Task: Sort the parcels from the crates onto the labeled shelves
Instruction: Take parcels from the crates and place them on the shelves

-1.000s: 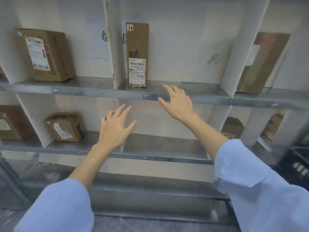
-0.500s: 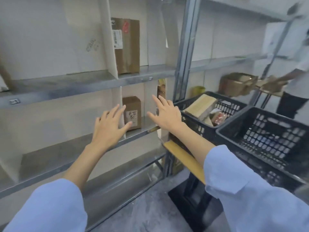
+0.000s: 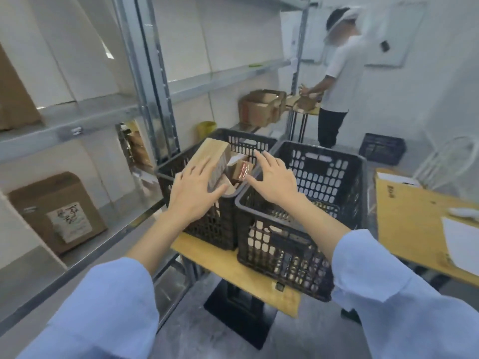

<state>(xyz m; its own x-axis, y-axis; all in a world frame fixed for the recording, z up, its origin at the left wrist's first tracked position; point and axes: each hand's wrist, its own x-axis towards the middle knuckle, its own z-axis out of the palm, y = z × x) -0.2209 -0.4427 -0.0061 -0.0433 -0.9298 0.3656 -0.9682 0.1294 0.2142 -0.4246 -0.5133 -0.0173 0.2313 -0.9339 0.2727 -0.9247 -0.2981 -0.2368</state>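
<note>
Two black plastic crates stand side by side on a small wooden table. The left crate (image 3: 207, 229) holds several parcels: a long tan box (image 3: 211, 154) leans up out of it, and a small box with red tape (image 3: 242, 170) lies beside it. The right crate (image 3: 324, 182) looks nearly empty inside. My left hand (image 3: 193, 194) hovers with spread fingers over the near end of the long tan box; contact is unclear. My right hand (image 3: 274, 181) is open above the rim between the crates, fingertips near the taped box. Metal shelves (image 3: 77, 128) run along the left.
A labelled brown parcel (image 3: 58, 212) stands on the lower shelf at left. Another person (image 3: 337, 81) works at a far table with open cartons (image 3: 261, 107). A wooden desk (image 3: 414, 218) with papers sits at right, and a third black crate (image 3: 382, 151) on the floor beyond.
My view has swung right from the shelves to the crates. Both open hands have moved from the shelf front down over the left crate and its parcels.
</note>
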